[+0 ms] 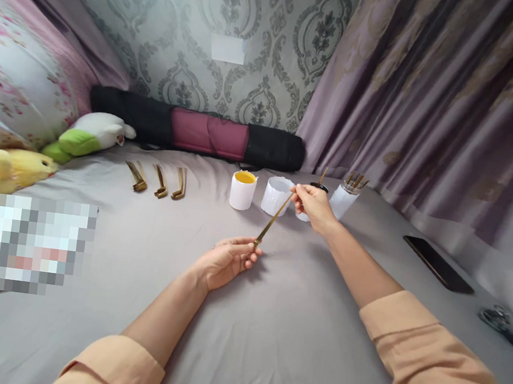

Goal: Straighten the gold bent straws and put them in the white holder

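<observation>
My left hand [225, 262] rests on the grey bedsheet [266, 343] and pinches the lower end of a thin golden stick [273, 220]. My right hand [314, 206] pinches the upper end of the same stick, just in front of the cups. Behind it stand a white cup with yellow contents [242, 189], an empty-looking white cup [276, 195], a dark-topped cup [318, 188] with a stick in it, partly hidden by my right hand, and a clear cup holding several golden sticks [347, 198].
Three bundles of bent golden sticks [160, 181] lie to the left. A black and maroon roll bag [198, 130] lies against the patterned wall. Plush toys [17, 159] sit at the left. A dark phone [437, 264] and a metal tool [504, 325] lie at the right, by curtains.
</observation>
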Motion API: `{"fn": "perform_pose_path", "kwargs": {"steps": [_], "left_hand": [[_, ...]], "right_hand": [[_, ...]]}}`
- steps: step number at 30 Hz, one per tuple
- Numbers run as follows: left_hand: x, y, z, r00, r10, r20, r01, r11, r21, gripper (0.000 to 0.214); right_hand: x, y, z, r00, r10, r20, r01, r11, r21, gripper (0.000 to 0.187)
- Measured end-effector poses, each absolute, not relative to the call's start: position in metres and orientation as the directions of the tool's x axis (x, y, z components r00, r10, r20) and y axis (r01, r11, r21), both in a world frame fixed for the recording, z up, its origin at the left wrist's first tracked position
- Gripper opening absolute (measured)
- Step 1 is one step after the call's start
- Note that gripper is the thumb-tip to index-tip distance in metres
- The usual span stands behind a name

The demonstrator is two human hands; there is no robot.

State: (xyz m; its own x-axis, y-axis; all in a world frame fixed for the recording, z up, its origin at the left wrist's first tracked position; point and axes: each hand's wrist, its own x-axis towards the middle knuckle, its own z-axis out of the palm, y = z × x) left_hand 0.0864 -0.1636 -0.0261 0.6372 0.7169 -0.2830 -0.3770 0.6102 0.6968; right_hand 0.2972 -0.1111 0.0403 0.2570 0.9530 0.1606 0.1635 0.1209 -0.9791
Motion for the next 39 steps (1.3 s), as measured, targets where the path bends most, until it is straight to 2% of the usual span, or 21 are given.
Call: {"fn": "perform_pose_path", "kwargs": {"steps": [14,28,39], "left_hand": [[0.086,-0.163,-0.027,0.644,0.712,-0.278,-0.38,0.614,0.692,0.014],[0.082,-0.16,-0.024,0.608,0.724,-0.327,-0.448,0.652,0.611,0.022],[0.082,-0.16,-0.024,0.6,0.725,-0.338,-0.483,0.665,0.569,0.022]], "right_hand": [[0.303,-0.116,0.044,0.243,0.958,0.154,0.169,0.115,-0.979,0.021],[0.347,-0.127,0.078,0.381,0.897,0.226,0.221,0.149,-0.964,0.021],[0.383,-0.131,0.118,0.507,0.798,0.327,0.325,0.175,-0.929,0.021]]}}
